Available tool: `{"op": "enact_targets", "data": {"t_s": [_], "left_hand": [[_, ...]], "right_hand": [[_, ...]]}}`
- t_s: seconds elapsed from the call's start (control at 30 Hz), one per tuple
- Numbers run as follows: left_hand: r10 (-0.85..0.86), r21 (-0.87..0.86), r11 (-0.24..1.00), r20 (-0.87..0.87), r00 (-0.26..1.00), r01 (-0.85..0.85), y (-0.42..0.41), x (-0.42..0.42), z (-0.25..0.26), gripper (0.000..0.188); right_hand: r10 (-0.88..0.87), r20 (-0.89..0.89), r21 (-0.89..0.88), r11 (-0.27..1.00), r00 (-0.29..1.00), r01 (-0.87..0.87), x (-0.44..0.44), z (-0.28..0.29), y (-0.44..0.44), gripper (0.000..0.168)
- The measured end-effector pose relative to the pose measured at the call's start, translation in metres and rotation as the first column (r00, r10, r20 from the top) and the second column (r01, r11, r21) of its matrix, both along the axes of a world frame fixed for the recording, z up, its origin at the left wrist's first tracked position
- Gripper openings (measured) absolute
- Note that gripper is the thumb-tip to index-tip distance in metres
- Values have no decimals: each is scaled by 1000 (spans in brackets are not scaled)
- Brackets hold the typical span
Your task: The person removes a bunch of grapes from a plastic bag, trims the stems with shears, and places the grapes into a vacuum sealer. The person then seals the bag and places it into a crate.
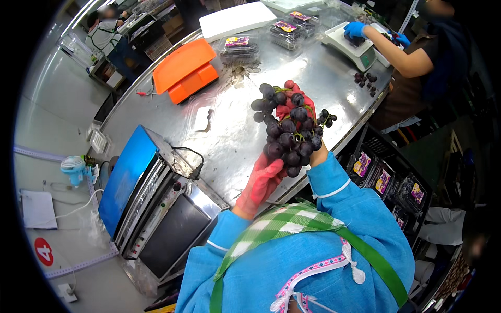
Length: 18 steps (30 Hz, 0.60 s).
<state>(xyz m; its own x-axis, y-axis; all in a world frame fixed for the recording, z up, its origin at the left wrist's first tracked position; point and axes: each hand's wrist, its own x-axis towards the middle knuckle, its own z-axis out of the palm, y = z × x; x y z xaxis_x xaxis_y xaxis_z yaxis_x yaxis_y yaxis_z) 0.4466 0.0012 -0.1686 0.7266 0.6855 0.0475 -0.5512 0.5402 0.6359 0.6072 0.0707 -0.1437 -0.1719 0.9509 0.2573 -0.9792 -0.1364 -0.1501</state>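
Observation:
A bunch of dark purple grapes (287, 137) hangs above the steel table (231, 156). My right hand (296, 102), in a pinkish-red rubber glove, holds it from behind, and grapes cover part of the palm. My left hand (261, 182), gloved alike, has its fingertips on the bunch's lower grapes; the grapes hide part of its grip. A small cluster of tiny grapes (327, 118) sticks out at the right side. On the table beyond my hands lies an open clear plastic clamshell (219, 107) with a white pad (202, 118) in it.
An orange scale (184, 70) and filled, labelled clamshells (238, 47) stand farther back, near a white foam slab (236, 19). A blue-topped machine (129, 176) is at left. Rightward, a co-worker's blue-gloved hand (355, 29) rests over a white scale (354, 51); a black crate (377, 137) holds packed clamshells.

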Motion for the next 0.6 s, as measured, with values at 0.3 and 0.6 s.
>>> {"op": "enact_targets", "data": {"t_s": [0.3,0.6], "left_hand": [[44,-115,993,53,998,-37,-5,9,15,51],[51,-34,998,-57,997,-53,-8,4,3,50]], "right_hand": [[113,-38,-98,988,993,-116,5,2,-4,33],[-86,122,-34,995,989,91,-1,6,-11,25]]}}
